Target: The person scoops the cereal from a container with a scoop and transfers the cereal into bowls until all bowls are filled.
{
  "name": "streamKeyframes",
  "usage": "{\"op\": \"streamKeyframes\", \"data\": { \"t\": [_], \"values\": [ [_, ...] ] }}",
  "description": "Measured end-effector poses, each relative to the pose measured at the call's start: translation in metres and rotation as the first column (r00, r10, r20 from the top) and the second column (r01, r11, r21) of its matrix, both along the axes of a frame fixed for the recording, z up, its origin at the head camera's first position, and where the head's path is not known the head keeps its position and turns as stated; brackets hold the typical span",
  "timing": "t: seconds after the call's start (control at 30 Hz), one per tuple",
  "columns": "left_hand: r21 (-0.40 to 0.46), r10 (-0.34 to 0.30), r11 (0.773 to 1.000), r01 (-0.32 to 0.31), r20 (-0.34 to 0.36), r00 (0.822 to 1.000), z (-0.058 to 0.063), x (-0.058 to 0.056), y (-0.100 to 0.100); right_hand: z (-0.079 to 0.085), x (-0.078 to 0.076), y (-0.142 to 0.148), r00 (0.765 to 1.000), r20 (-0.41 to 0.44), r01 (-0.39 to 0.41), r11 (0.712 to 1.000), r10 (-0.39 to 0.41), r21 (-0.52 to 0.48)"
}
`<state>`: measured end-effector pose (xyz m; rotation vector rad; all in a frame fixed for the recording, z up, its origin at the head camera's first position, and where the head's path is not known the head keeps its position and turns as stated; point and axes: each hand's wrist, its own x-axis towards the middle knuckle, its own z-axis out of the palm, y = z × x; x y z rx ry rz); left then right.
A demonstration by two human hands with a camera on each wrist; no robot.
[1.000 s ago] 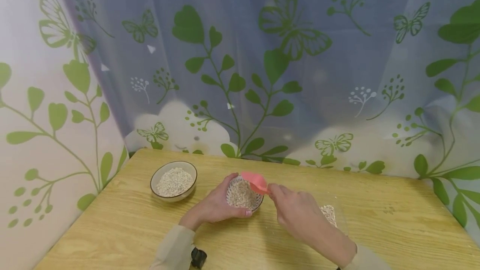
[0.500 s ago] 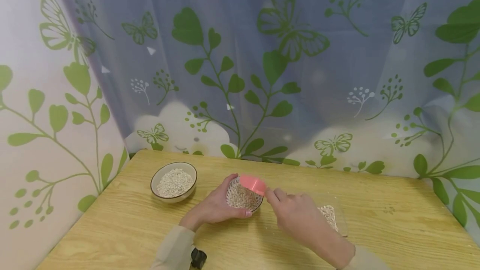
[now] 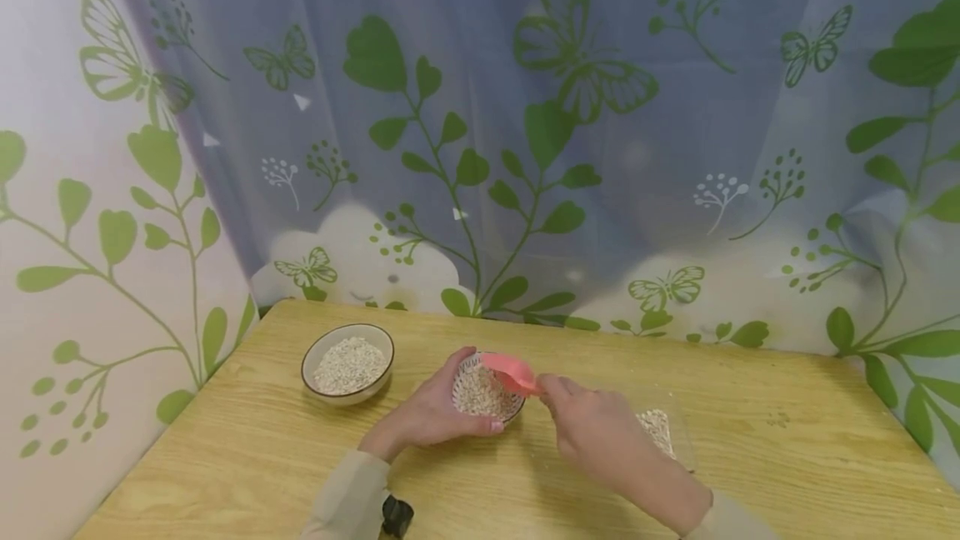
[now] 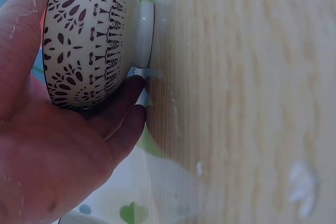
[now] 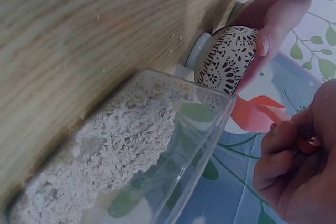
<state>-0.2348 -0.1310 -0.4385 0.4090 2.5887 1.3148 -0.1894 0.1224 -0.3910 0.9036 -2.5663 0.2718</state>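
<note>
My left hand point(image 3: 442, 411) holds a small patterned bowl point(image 4: 86, 40) from its left side, thumb along the near rim and fingers round its wall. Oat flakes point(image 3: 483, 392) lie inside that bowl, whose foot is at the table surface in the left wrist view. With curled fingers my right hand point(image 3: 600, 432) grips the handle of a pink scoop point(image 3: 510, 373). The scoop's head is over the bowl's far right rim; what it contains cannot be made out. Below the right forearm is a clear plastic container point(image 5: 205, 150) with more oat flakes, partly hidden in the head view.
At the back left of the wooden table point(image 3: 225, 448) stands a larger dark-rimmed bowl point(image 3: 310, 365) full of pale flakes. A small black object point(image 3: 397, 515) shows beside the left sleeve. Behind the table hangs a printed curtain point(image 3: 465, 148).
The pink scoop has tilted over the bowl and turned partly back, shifting slightly toward me, with small movements of the right hand. Left hand and patterned bowl have stayed in place.
</note>
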Motion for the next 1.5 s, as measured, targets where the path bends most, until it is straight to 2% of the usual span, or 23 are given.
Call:
{"op": "streamKeyframes", "data": {
  "t": [0.07,0.13,0.23,0.33,0.4,0.5,0.53,0.6,0.77,0.87,0.93,1.03,1.1,1.3,1.5],
  "values": [
    [0.000,0.003,1.000,-0.003,-0.006,1.000,0.000,0.000,0.000,0.002,0.000,0.000,0.992,0.125,0.025,0.995,-0.012,-0.099],
    [-0.002,0.007,1.000,-0.007,-0.015,1.000,0.000,0.000,0.000,0.005,0.000,0.000,0.954,0.298,0.087,0.974,-0.020,-0.212],
    [-0.025,0.014,1.000,-0.015,-0.028,1.000,0.001,0.001,0.000,0.008,-0.002,0.001,0.856,0.517,0.219,0.903,0.004,-0.370],
    [-0.074,0.015,0.997,-0.018,-0.047,0.999,0.002,0.003,0.001,0.009,-0.003,0.005,0.745,0.662,0.344,0.803,0.082,-0.486],
    [-0.111,0.010,0.994,-0.017,-0.066,0.998,0.004,0.005,0.001,0.009,-0.004,0.008,0.671,0.724,0.406,0.737,0.161,-0.540],
    [-0.163,-0.009,0.987,-0.010,-0.114,0.993,0.007,0.008,0.002,0.008,-0.004,0.014,0.565,0.778,0.484,0.654,0.274,-0.581],
    [-0.184,-0.018,0.983,-0.007,-0.137,0.990,0.008,0.009,0.002,0.008,-0.005,0.015,0.540,0.788,0.504,0.637,0.295,-0.584],
    [-0.225,-0.038,0.974,-0.006,-0.190,0.981,0.010,0.010,0.003,0.007,-0.006,0.018,0.505,0.804,0.540,0.611,0.315,-0.578],
    [-0.333,-0.085,0.942,-0.030,-0.324,0.942,0.013,0.013,0.004,0.008,-0.006,0.026,0.432,0.824,0.608,0.557,0.367,-0.566],
    [-0.390,-0.108,0.919,-0.056,-0.385,0.917,0.015,0.015,0.005,0.009,-0.006,0.032,0.386,0.820,0.622,0.537,0.423,-0.570],
    [-0.427,-0.123,0.901,-0.075,-0.419,0.900,0.016,0.016,0.006,0.010,-0.005,0.037,0.365,0.813,0.625,0.528,0.454,-0.575],
    [-0.466,-0.137,0.879,-0.101,-0.451,0.882,0.016,0.018,0.006,0.011,-0.003,0.044,0.349,0.805,0.629,0.516,0.480,-0.581],
    [-0.489,-0.139,0.864,-0.120,-0.460,0.877,0.015,0.018,0.006,0.012,-0.002,0.050,0.341,0.801,0.632,0.512,0.492,-0.582],
    [-0.507,-0.131,0.848,-0.151,-0.478,0.868,0.012,0.021,0.005,0.014,0.003,0.071,0.314,0.785,0.616,0.515,0.534,-0.596],
    [-0.519,-0.144,0.840,-0.155,-0.490,0.860,0.013,0.024,0.005,0.011,0.007,0.095,0.289,0.768,0.606,0.512,0.571,-0.609]
  ]
}}
